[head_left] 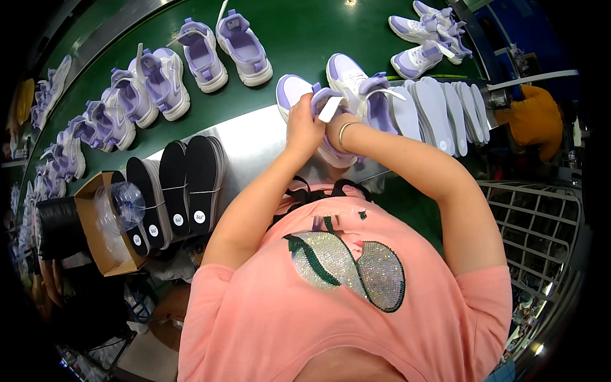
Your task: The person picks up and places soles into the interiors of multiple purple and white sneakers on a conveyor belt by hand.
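Observation:
A white and lilac sneaker [294, 91] lies on the metal edge in front of me, toe pointing away. My left hand [304, 129] grips its left side near the opening. My right hand [337, 130] reaches into the shoe, so its fingers are hidden; a bracelet circles that wrist. A white strip [331, 109] sticks up from the shoe between my hands. Just right of it rests a second sneaker [349, 71], also lilac and white, with a pale strip across its opening; my right forearm covers part of its heel.
Lilac sneakers [162, 83] line the green belt [305, 32] to the left, with several more [417, 58] at far right. Grey-white insoles [436, 114] stack right of my hands. Black insoles [205, 178] in tied bundles stand left, beside a cardboard box [95, 229]. A wire rack [541, 223] stands right.

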Motion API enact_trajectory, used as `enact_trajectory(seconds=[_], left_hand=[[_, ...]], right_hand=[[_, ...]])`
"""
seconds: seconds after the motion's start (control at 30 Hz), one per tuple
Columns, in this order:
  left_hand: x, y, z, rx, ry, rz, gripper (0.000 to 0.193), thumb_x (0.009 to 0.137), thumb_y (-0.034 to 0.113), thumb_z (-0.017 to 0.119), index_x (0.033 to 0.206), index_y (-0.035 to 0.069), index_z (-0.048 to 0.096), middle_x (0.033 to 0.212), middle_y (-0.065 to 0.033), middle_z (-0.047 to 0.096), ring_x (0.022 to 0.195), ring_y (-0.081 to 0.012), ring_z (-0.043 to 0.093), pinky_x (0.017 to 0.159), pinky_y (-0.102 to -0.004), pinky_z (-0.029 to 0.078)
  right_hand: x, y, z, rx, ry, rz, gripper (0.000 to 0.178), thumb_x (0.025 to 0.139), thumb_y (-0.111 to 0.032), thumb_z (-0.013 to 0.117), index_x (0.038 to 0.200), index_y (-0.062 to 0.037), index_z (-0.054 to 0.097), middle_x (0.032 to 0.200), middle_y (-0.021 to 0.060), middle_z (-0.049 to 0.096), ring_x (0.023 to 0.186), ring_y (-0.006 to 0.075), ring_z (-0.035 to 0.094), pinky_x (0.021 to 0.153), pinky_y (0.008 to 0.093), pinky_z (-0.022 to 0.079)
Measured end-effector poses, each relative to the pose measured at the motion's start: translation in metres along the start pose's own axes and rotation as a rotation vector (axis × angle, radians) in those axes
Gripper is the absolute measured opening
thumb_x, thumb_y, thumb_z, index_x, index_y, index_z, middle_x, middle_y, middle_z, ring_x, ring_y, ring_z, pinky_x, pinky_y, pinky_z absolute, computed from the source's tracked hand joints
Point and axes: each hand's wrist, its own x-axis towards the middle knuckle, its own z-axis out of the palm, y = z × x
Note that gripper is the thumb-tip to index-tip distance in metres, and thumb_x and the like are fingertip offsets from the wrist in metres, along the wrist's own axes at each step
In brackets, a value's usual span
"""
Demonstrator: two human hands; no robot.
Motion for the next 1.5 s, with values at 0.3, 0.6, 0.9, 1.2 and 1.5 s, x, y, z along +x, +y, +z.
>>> enact_trajectory(seconds=[0.3, 0.6, 0.9, 1.2, 1.5], left_hand=[[0.001, -0.001, 0.008, -0.147, -0.007, 0.015, 0.039, 0.065, -0.003, 0.049, 0.104, 0.0, 0.047, 0.091, -0.0205, 0.056, 0.089, -0.0394, 0.05, 0.077, -0.0436, 0.04], [0.006, -0.008, 0.014, -0.102, 0.009, 0.008, 0.031, 0.075, 0.001, 0.052, 0.106, 0.003, 0.05, 0.087, -0.0138, 0.06, 0.081, -0.0234, 0.058, 0.072, -0.0291, 0.044], [0.008, -0.023, -0.024, -0.242, 0.082, -0.167, 0.027, 0.076, 0.002, 0.048, 0.103, 0.001, 0.052, 0.089, -0.0171, 0.06, 0.084, -0.0287, 0.058, 0.075, -0.0319, 0.044], [0.007, 0.075, -0.016, 0.072, 0.029, 0.608, 0.055, 0.067, 0.007, 0.063, 0.116, 0.001, 0.04, 0.113, -0.0161, 0.047, 0.103, -0.0332, 0.044, 0.089, -0.0388, 0.034], [0.038, 0.055, 0.064, 0.374, -0.234, 0.212, 0.053, 0.067, 0.013, 0.061, 0.115, 0.002, 0.041, 0.094, -0.0162, 0.056, 0.09, -0.0314, 0.053, 0.076, -0.0427, 0.041]], right_hand=[[-0.021, 0.014, 0.028, 0.203, -0.256, -0.03, 0.03, 0.073, -0.026, 0.051, 0.089, -0.0018, 0.056, 0.081, 0.0147, 0.063, 0.081, 0.0299, 0.06, 0.074, 0.0389, 0.042], [-0.017, 0.021, 0.048, 0.25, -0.142, -0.027, 0.031, 0.069, -0.022, 0.053, 0.094, -0.0058, 0.06, 0.085, 0.0143, 0.063, 0.082, 0.0302, 0.06, 0.08, 0.0443, 0.037], [-0.083, 0.04, 0.062, 0.33, 0.853, 0.201, 0.021, 0.072, -0.017, 0.059, 0.09, -0.0056, 0.057, 0.09, 0.0102, 0.056, 0.088, 0.0269, 0.051, 0.076, 0.0359, 0.039], [-0.085, 0.044, 0.108, 0.35, 0.724, 0.24, 0.02, 0.072, -0.014, 0.055, 0.088, -0.003, 0.057, 0.105, 0.0132, 0.052, 0.096, 0.0307, 0.047, 0.08, 0.037, 0.043], [-0.103, 0.174, 0.149, 0.424, 0.953, 0.675, 0.031, 0.071, -0.022, 0.062, 0.096, -0.0053, 0.054, 0.098, 0.0134, 0.055, 0.089, 0.0317, 0.052, 0.08, 0.0387, 0.041]])
